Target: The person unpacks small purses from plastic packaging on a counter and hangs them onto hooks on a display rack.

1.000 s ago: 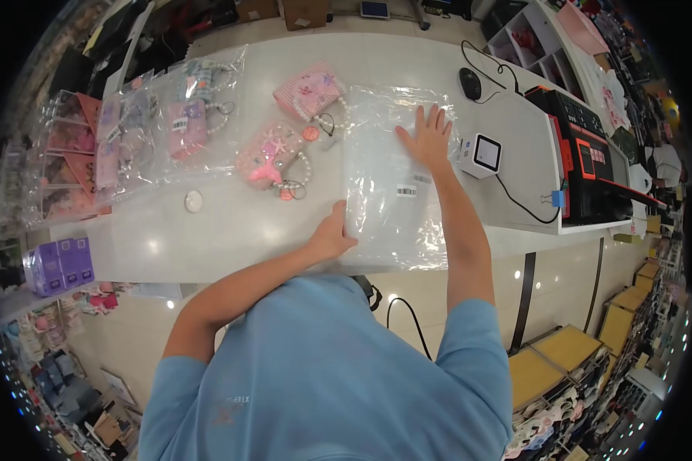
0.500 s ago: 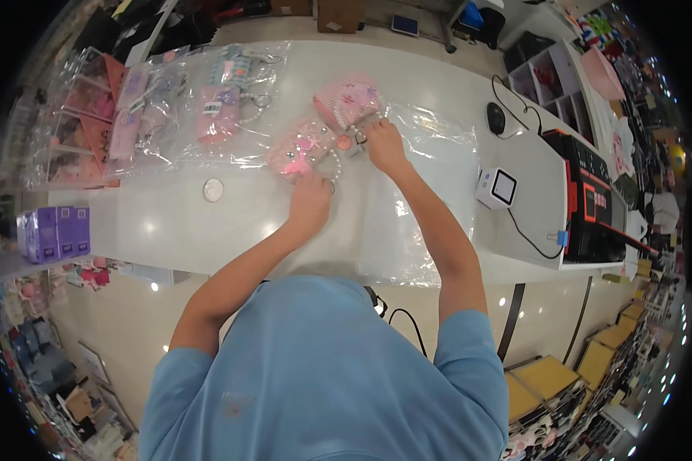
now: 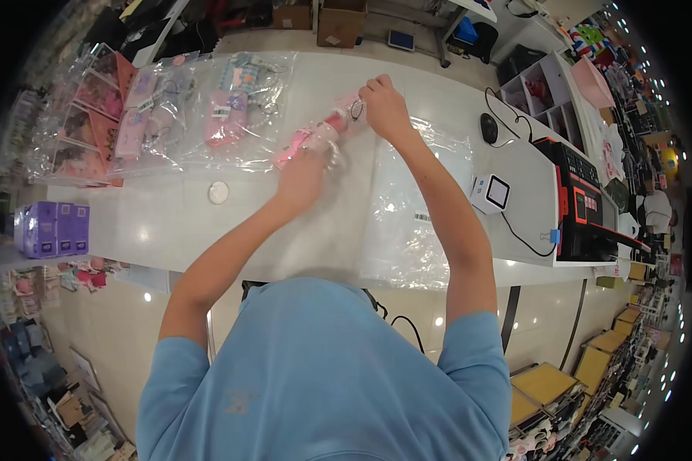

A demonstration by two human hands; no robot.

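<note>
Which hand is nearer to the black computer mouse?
Right. The right hand is to the left of the computer mouse; the left hand is farther left.

Bare worktop (image 3: 184, 234) offers a passage around the white disc (image 3: 218, 192); the filled clear bags (image 3: 242, 111) obstruct beyond.

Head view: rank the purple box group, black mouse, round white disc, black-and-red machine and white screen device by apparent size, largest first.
1. Black-and-red machine
2. Purple box group
3. White screen device
Last: black mouse and round white disc, too alike to rank.
</note>
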